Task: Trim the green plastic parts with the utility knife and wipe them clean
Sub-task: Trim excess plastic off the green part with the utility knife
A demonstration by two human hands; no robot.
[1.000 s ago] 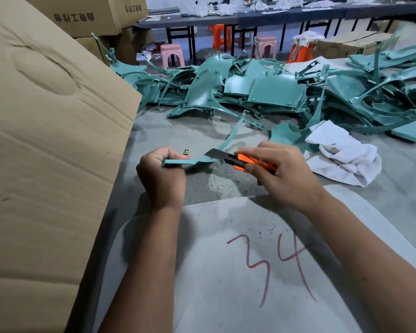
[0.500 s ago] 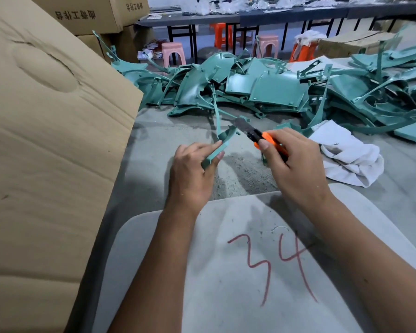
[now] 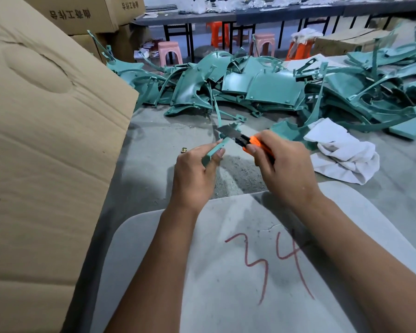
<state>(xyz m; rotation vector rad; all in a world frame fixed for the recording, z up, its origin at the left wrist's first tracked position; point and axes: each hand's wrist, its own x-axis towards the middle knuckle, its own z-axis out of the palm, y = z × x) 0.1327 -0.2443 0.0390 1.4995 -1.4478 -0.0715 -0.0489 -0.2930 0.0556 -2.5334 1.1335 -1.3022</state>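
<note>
A: Since half a second ago the green plastic strip (image 3: 215, 150) has hardly shifted in the left hand (image 3: 195, 174); the orange utility knife (image 3: 244, 140) has edged closer, so its bare blade now lies against the strip just above the thumb. One second ago the strip lay level with the left fist curled over its end; now it points up and away.

B: So the trimming is under way. How are the 2 grips?

A: Left grip is closed on the strip's lower end, thumb pressing along it. The right hand (image 3: 282, 169) has its grip wrapped round the knife's orange handle, forefinger up near the black slider. The strip is held in the air above the grey surface (image 3: 154, 145), in front of the board marked 34 (image 3: 262, 255).

B: What would make this cut go well?

A: I'd judge the blade should run away from the left thumb, at a shallow angle, shaving the flash without digging in. The strip is thin and long, so it will likely flex; holding it nearer the cut would steady it.

B: And after?

A: The white rag (image 3: 344, 155) lies just right of the knife hand for wiping. Beyond it the heap of green parts (image 3: 262, 85) is waiting, and a cardboard box (image 3: 46, 140) stands at the left.
</note>
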